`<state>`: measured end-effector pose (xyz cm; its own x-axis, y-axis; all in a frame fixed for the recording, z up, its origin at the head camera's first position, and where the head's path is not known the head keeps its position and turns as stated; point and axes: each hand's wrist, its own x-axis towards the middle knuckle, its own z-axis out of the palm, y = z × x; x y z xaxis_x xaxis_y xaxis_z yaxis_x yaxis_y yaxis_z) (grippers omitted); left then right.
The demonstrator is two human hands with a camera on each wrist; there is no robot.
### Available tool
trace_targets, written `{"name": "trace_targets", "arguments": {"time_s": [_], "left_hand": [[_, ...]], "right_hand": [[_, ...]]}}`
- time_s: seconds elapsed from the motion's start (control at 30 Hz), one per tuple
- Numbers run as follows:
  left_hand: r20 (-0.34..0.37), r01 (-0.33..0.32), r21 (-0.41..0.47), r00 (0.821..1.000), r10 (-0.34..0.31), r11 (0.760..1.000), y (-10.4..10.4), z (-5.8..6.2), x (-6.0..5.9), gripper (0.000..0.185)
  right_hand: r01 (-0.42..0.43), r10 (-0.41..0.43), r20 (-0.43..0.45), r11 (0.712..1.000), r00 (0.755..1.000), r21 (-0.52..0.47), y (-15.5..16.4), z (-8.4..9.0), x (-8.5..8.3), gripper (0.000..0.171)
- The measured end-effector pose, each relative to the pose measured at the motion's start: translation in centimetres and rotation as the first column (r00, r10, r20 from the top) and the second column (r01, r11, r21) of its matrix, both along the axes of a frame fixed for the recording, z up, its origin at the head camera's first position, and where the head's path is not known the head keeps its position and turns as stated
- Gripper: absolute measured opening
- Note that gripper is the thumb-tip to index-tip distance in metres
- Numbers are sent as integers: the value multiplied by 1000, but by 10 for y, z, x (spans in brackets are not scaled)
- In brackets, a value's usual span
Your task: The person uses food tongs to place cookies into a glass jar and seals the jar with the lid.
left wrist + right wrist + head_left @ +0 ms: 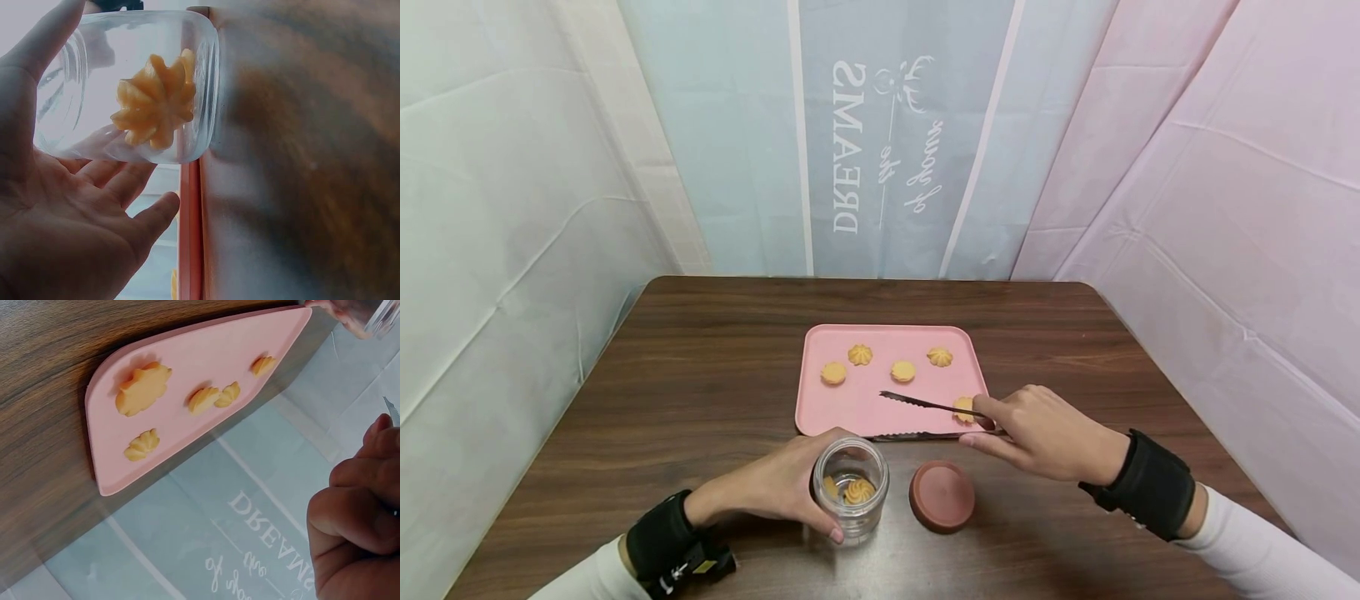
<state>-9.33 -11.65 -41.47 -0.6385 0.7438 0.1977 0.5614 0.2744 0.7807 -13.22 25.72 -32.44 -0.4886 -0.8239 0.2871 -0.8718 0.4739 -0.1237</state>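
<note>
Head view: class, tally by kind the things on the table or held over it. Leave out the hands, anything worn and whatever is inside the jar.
Cookies: 5
Pink tray: 1
Glass jar: 1
Round lid: 1
Tongs: 1
Total: 9

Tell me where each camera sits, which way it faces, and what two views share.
Head: on the head, facing forward and down over the wooden table; shows the left hand gripping the glass jar, right hand holding tongs, and both white sleeves.
Left wrist: on that wrist, facing past the palm at the jar and a piped cookie inside; shows the left hand.
Right wrist: on that wrist, facing the pink tray; shows the right hand, and part of the left top right.
Shared: head and right wrist both show the tray's five cookies.
</note>
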Motion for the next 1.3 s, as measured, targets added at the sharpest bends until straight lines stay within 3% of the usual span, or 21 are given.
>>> {"name": "trace_targets", "arguments": {"time_s": [0.47, 0.83, 1.3], "left_hand": [[14, 8, 8, 1000, -8, 1000, 0, 0, 1, 85], [6, 8, 5, 1000, -8, 1000, 0, 1, 1, 85], [3, 22, 25, 1000, -22, 999, -1, 1, 0, 84]], "right_hand": [[87, -88, 48, 996, 995, 26, 10, -3, -4, 32], [138, -138, -3, 990, 990, 30, 21, -8, -16, 36], [194, -194, -4, 981, 981, 30, 32, -12, -24, 34]]}}
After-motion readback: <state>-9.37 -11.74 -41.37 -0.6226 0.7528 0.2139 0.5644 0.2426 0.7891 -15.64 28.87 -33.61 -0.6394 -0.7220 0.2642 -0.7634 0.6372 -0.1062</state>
